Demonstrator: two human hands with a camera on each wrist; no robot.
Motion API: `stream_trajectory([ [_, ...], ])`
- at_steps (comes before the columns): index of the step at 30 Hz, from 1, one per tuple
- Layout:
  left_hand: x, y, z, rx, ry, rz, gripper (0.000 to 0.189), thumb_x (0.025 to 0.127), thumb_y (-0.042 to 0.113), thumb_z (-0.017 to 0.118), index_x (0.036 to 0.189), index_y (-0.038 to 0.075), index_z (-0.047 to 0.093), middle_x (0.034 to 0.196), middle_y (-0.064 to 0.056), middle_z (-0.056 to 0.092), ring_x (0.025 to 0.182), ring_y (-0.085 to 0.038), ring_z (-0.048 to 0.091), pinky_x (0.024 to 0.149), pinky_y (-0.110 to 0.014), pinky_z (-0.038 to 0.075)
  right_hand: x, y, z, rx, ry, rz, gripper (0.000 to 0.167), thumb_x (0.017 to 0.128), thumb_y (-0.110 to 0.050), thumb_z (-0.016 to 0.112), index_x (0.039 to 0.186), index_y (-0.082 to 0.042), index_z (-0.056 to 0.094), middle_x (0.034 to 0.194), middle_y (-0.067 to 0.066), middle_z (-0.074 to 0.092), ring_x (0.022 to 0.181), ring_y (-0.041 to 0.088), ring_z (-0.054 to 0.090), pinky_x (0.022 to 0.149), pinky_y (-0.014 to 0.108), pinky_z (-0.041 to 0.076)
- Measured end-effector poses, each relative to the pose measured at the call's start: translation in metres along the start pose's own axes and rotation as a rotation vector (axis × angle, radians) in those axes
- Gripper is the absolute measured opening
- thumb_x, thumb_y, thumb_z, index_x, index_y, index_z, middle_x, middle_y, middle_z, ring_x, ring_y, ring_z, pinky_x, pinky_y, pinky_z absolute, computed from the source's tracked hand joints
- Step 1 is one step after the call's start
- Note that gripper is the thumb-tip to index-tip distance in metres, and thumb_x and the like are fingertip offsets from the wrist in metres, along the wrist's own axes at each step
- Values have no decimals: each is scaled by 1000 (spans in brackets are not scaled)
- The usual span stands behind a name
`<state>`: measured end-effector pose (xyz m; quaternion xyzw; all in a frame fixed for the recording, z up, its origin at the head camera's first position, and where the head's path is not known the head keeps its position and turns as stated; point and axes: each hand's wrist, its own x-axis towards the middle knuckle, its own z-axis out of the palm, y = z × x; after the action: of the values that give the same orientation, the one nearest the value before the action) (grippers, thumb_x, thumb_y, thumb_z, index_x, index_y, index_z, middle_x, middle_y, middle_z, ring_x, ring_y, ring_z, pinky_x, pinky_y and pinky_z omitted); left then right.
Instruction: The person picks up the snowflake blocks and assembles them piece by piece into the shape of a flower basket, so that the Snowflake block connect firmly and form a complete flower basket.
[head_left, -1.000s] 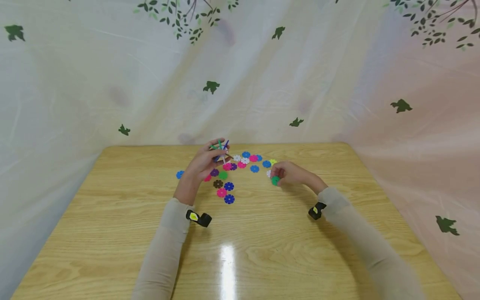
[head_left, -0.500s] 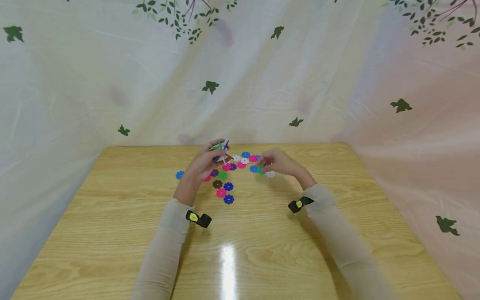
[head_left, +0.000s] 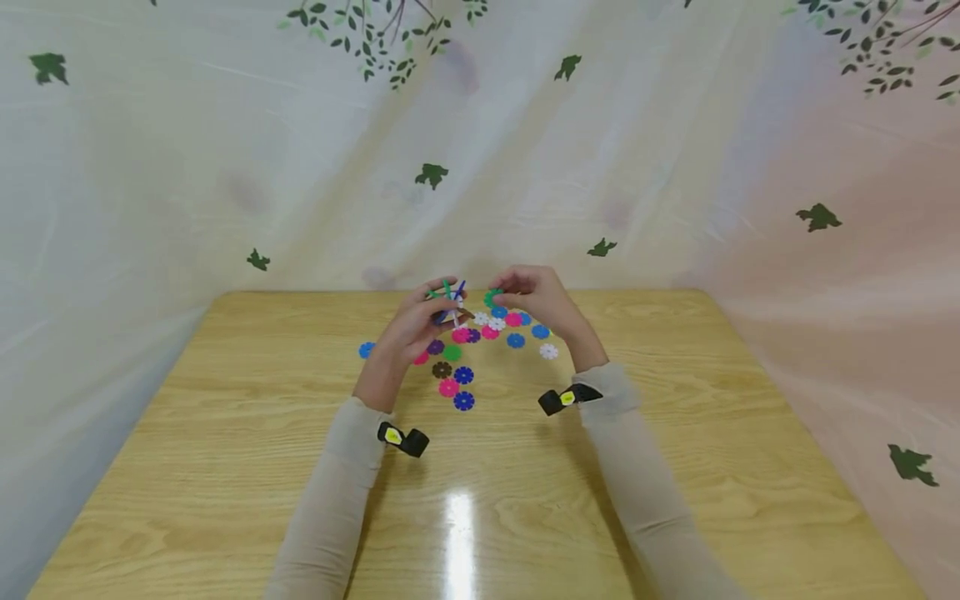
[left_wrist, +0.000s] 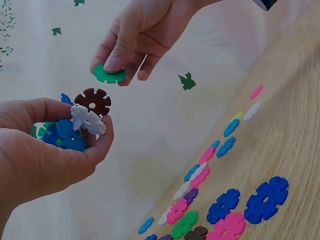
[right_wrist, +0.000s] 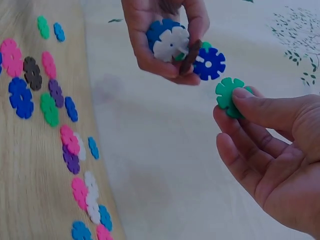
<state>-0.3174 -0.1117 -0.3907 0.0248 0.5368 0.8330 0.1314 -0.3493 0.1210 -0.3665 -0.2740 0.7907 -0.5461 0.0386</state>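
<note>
Wooden tabletop [head_left: 225, 500]: scattered snowflake discs [head_left: 464, 406]
Left hand [head_left: 408, 329]: holds interlocked disc cluster [left_wrist: 71, 135]
Right hand [head_left: 546, 302]: pinches green disc [right_wrist: 227, 95] nearby

- Disc cluster [left_wrist: 70, 137]: in the left hand [head_left: 411, 327], before the backdrop [head_left: 510, 167].
- Single disc [left_wrist: 112, 77]: in the right hand [head_left: 546, 300], just right of the disc cluster, not touching it.
- Loose discs [head_left: 468, 403]: on the surface [head_left: 225, 458], most below and between the hands, some overlapping, one left of the left hand.
- Backdrop: behind the surface.

a gap lies between green disc [right_wrist: 227, 96] and cluster [right_wrist: 171, 44], loose discs [head_left: 463, 377] below.
</note>
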Motion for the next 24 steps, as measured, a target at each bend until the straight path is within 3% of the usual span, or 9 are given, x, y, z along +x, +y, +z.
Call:
stream_trajectory([
  [6, 0, 1, 0, -21, -1, 0, 48, 103, -1, 51, 150, 4, 40, 126, -11, 56, 101, -16, 64, 87, -29, 60, 0, 1, 14, 25, 63, -51, 20, 95, -6, 71, 111, 6, 71, 102, 21, 72, 88, 24, 70, 76, 24, 59],
  [14, 1, -1, 2, -16, 10, -11, 48, 103, -3, 48, 151, 2, 39, 125, -9, 52, 103, -16, 60, 85, -27, 60, 1, 9, 27, 42, 90, -74, 15, 95, 2, 67, 108, 11, 69, 106, 30, 69, 88, 8, 67, 81, 28, 60],
  [24, 3, -5, 4, -26, -36, -21, 48, 104, -3, 45, 150, -1, 34, 121, -8, 49, 105, -20, 61, 80, -24, 61, 0, 11, 33, 49, 114, -114, 13, 94, -5, 72, 103, 4, 72, 103, 22, 72, 94, 14, 69, 82, 26, 60],
])
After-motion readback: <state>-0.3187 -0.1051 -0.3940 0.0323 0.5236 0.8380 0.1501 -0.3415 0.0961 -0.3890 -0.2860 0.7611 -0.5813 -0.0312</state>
